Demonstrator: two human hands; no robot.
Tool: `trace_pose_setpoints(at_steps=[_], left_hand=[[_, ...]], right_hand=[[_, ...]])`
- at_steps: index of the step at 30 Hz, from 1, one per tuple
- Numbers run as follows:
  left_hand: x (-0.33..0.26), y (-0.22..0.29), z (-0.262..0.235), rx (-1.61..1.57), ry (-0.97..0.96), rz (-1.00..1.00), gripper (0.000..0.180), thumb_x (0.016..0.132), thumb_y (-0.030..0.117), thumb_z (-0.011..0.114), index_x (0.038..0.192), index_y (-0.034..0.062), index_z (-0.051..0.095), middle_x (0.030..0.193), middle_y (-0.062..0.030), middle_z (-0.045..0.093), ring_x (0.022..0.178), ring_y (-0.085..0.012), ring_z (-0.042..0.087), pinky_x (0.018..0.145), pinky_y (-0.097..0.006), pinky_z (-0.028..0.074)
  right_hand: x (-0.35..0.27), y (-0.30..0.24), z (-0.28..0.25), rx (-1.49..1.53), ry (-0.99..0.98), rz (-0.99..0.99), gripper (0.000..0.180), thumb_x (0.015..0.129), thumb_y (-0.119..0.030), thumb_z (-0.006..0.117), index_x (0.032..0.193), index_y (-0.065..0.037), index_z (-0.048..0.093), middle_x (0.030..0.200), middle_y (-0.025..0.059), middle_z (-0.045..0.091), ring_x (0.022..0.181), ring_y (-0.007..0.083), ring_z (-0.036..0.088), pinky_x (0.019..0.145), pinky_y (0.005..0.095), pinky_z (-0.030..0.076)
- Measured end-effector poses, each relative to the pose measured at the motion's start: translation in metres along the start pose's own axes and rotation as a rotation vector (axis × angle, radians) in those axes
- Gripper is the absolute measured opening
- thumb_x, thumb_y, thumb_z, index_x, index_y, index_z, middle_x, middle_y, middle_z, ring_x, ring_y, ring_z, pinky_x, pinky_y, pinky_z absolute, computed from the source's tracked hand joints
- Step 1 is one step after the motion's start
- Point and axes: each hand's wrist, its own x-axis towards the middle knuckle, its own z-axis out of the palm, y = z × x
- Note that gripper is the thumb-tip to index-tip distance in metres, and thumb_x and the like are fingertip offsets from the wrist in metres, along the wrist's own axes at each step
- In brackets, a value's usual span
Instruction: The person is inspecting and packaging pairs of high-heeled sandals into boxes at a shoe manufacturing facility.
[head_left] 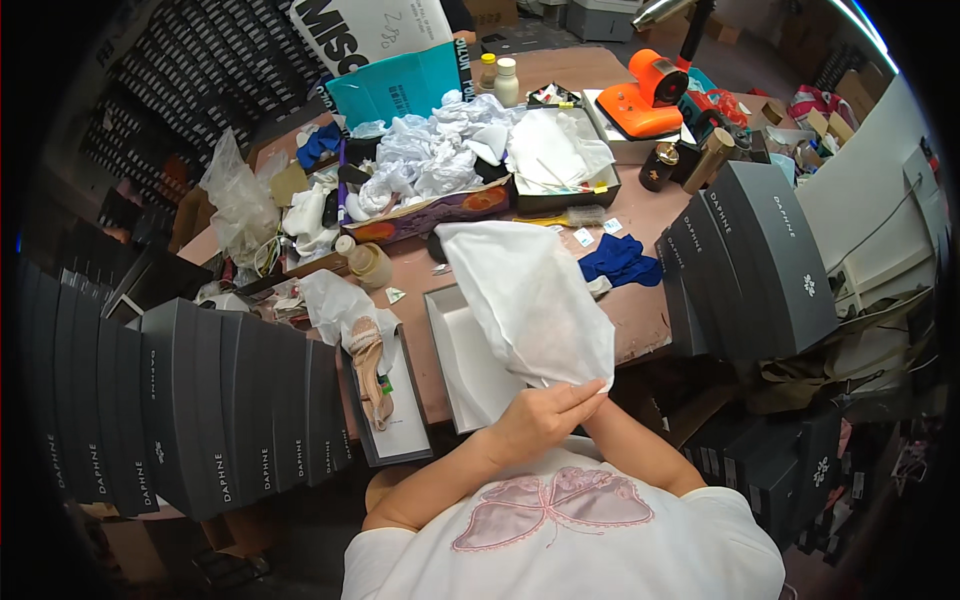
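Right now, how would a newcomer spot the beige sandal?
Find the row of dark grey shoeboxes at the picture's left. Directly right of it, a shallow, white-lined box holds the beige sandal. Straps and a small green patch set it apart from the crumpled white wrapping at its far end.

White short-sleeved shirt (570, 570), lower middle of frame. Sleeves (738, 515) plain white, loose. Across shirt, large butterfly motif (605, 500): wings in dusky pink, satin-like sheen, scalloped pink edging, lacy-looking patterning along upper parts. Narrow pink body between wings; thin curling lines trail toward lower edge of frame. Forearms (650, 450) bare below sleeves; left hand (537, 418) bare.
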Motion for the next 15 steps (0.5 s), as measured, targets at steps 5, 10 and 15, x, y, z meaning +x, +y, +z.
trace_pose_setpoints(at_steps=[5, 10, 15], left_hand=[[-0.017, 0.004, 0.033, -0.089, -0.086, -0.012, 0.043, 0.071, -0.001, 0.066, 0.113, 0.0013, 0.062, 0.118, -0.0090, 0.062, 0.074, -0.0199, 0.062, 0.058, -0.028, 0.054], [0.000, 0.018, 0.069, -0.360, -0.221, -0.044, 0.051, 0.078, 0.002, 0.060, 0.128, 0.0025, 0.051, 0.124, -0.0133, 0.057, 0.089, -0.0257, 0.063, 0.073, -0.033, 0.054], [-0.063, -0.021, 0.044, -0.363, 0.134, -0.639, 0.061, 0.083, 0.009, 0.062, 0.138, 0.0005, 0.038, 0.135, -0.0195, 0.046, 0.122, -0.0330, 0.047, 0.102, -0.036, 0.038]], right_hand=[[-0.004, -0.020, -0.071, -0.675, -0.049, -0.020, 0.038, 0.088, -0.016, 0.052, 0.120, 0.004, 0.050, 0.112, 0.0219, 0.057, 0.103, 0.0348, 0.058, 0.086, 0.0409, 0.049], [0.035, 0.030, -0.133, -1.551, -0.033, -0.132, 0.038, 0.086, -0.013, 0.055, 0.118, 0.006, 0.050, 0.110, 0.0245, 0.056, 0.102, 0.0388, 0.056, 0.086, 0.0433, 0.048], [0.060, 0.041, -0.166, -1.765, -0.036, -0.179, 0.038, 0.084, -0.010, 0.057, 0.117, 0.007, 0.050, 0.108, 0.0270, 0.055, 0.101, 0.0429, 0.054, 0.086, 0.0456, 0.046]])
